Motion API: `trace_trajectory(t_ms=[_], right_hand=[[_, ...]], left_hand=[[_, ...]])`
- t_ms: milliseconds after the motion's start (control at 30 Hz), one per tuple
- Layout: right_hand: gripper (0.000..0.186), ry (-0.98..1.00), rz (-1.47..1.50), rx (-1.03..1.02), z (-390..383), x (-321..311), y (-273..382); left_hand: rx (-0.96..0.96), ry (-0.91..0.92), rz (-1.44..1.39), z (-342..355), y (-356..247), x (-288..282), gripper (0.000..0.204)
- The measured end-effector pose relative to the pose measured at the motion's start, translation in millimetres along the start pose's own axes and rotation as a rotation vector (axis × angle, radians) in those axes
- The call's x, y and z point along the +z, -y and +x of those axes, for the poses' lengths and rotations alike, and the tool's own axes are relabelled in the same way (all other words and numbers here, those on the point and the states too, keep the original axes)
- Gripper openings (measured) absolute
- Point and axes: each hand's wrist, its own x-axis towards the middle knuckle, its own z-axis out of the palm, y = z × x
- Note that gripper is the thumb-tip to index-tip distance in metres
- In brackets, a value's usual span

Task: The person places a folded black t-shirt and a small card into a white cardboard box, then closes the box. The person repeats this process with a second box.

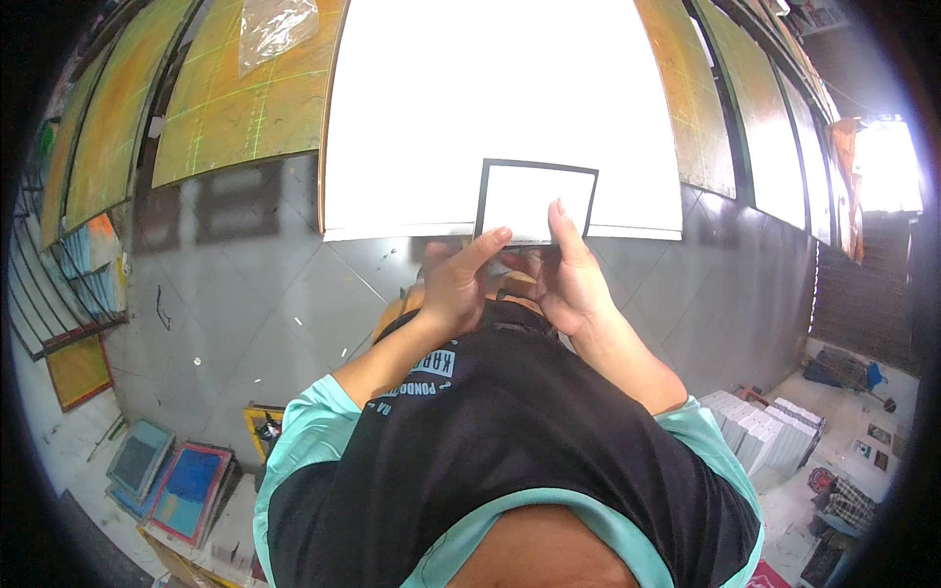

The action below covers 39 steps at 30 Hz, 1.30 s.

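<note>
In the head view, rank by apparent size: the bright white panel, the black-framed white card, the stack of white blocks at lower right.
1. Bright white panel
2. Black-framed card, held by both hands
3. Stack of white blocks looks similar in size; unsure.

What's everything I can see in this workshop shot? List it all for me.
Small sheet with black border: one, white, held up by both hands over the lit panel.
Lit panel: one, bright white, top centre.
Large boards: several, yellow-green to orange, leaning left and right of the panel.
Plastic bag: one, clear, on a board at top left.
Floor tiles: grey, across the middle.
Framed screens: a few, blue and red-edged, lower left floor.
Stacked white sheets: several piles, lower right.
Shirt: one, black with teal sleeves, bottom centre.
Left hand: fingers on the sheet's lower edge.
Right hand: fingers on the sheet's lower right.
</note>
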Motion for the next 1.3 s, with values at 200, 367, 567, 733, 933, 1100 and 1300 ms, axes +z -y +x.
trace_trajectory(t_ms=[200,367,567,733,933,1100,1300], right_hand=[[0.053,0.216,-0.607,-0.054,-45.6,-28.0,24.2],[0.048,0.135,-1.200,-1.165,-49.3,-17.8,27.5],[0.059,-0.053,-1.896,-1.439,-3.9,-21.7,16.4],[0.062,-0.115,-1.973,-1.436,3.9,-26.5,24.3],[0.067,-0.126,-1.990,-1.387,4.8,-23.1,27.4],[0.063,-0.208,-1.985,-1.476,14.0,-17.8,21.4],[0.055,-0.284,-2.000,-1.548,23.0,-13.0,18.7]], left_hand=[[-0.071,-0.015,-0.103,4.0,5.4,-6.4,0.025],[-0.108,-0.076,-0.059,2.2,-3.5,5.4,0.025],[-0.172,-0.112,-0.023,-1.9,-12.8,13.2,0.031],[-0.077,0.113,-0.140,9.8,2.0,-19.5,0.041],[-0.018,0.361,-0.167,19.1,12.4,-28.9,0.065],[0.038,0.444,-0.325,26.7,18.2,-28.8,0.066],[-0.008,0.485,-0.308,32.6,20.8,-36.9,0.071]])
